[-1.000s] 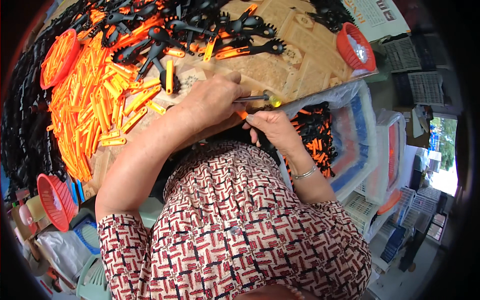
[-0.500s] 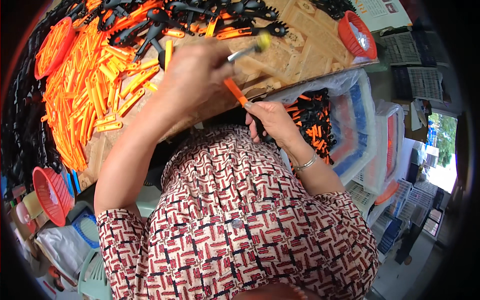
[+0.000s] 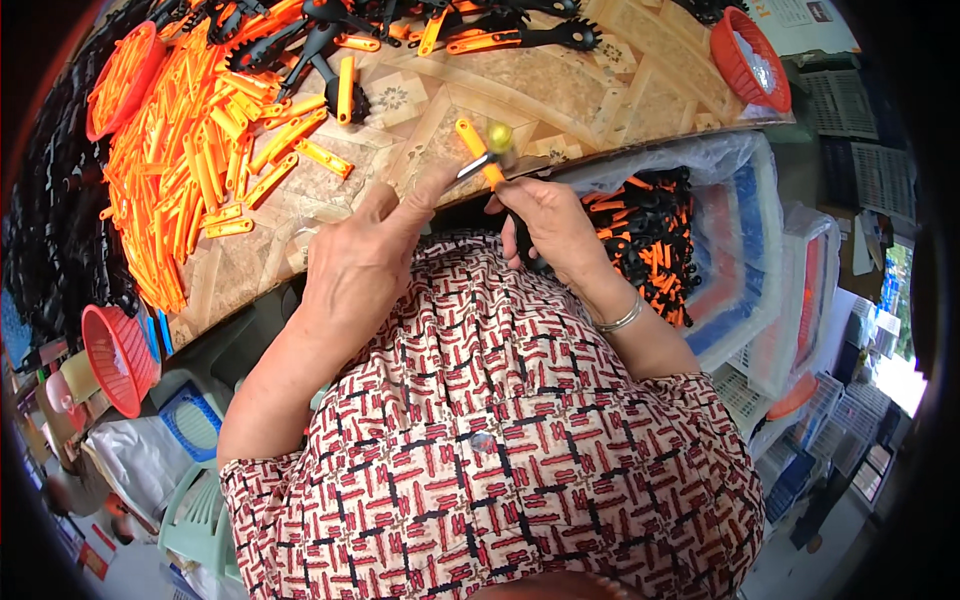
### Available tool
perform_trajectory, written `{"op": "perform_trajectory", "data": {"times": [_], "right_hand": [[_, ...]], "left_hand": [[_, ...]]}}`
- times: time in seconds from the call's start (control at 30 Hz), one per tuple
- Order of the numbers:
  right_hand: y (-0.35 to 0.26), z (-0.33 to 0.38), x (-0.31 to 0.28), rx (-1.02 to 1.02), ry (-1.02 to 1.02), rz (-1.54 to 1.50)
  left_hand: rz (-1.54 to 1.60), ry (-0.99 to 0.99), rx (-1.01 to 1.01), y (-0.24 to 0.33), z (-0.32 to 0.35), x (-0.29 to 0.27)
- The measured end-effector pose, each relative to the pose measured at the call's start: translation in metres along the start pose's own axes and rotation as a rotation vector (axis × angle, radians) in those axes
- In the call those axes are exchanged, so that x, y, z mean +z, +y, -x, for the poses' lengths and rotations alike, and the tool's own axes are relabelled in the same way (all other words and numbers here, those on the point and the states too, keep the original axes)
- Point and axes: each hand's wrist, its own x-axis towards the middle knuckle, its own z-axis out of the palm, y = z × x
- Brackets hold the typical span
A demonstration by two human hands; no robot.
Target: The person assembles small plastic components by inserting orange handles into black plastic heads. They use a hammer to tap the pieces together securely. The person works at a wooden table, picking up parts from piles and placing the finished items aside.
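Orange flat plastic handle (image 3: 470, 138) is sticking up out of the right hand (image 3: 545, 215), just over the near edge of the tan patterned tabletop (image 3: 640, 100). Thumb and fingers are pinched together on its lower end; something black shows below that grip, probably the utensil half, but the fingers cover the join so I can't really tell.

Left hand (image 3: 375, 250) is closed on a thin metal-shafted tool with a yellow end (image 3: 500, 137). Its shaft crosses in front of the handle, and it's too blurry to say whether they're touching.

My read is that this is the fitting step, getting the orange bit seated on the black bit, maybe with a tap. If so, the next move calls for a firm right pinch so nothing twists, and a yellow end that lands square on the handle and well clear of the thumb.

Loads of loose parts around: a big heap of orange plastic handles (image 3: 165, 205) on the left, and black-and-orange pieces (image 3: 650, 235) in a plastic-lined bin (image 3: 748, 260) beside the right forearm.
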Motion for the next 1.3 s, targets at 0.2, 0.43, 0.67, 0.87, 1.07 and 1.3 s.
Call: {"op": "perform_trajectory", "data": {"times": [0.2,0.43,0.67,0.87,1.07,1.3], "right_hand": [[-0.003,0.003,0.001,0.011,-0.002,-0.028],[-0.002,0.002,-0.002,0.006,-0.029,-0.031],[-0.005,0.004,-0.017,0.01,-0.071,-0.076],[0.002,0.043,-0.168,-0.029,-0.102,0.534],[-0.075,0.016,-0.157,-0.588,0.592,1.301],[-0.091,-0.101,-0.081,-1.121,0.675,1.573]], "left_hand": [[0.112,0.444,0.192,-0.007,-0.002,-0.004],[0.049,0.284,0.106,-0.003,0.002,-0.002],[0.132,0.196,0.032,-0.019,-0.002,0.005],[0.889,0.407,-0.418,-0.044,0.005,-0.002],[0.813,0.375,-0.487,-0.045,-0.003,0.004],[0.591,0.517,-0.562,-0.079,-0.029,-0.016]]}}
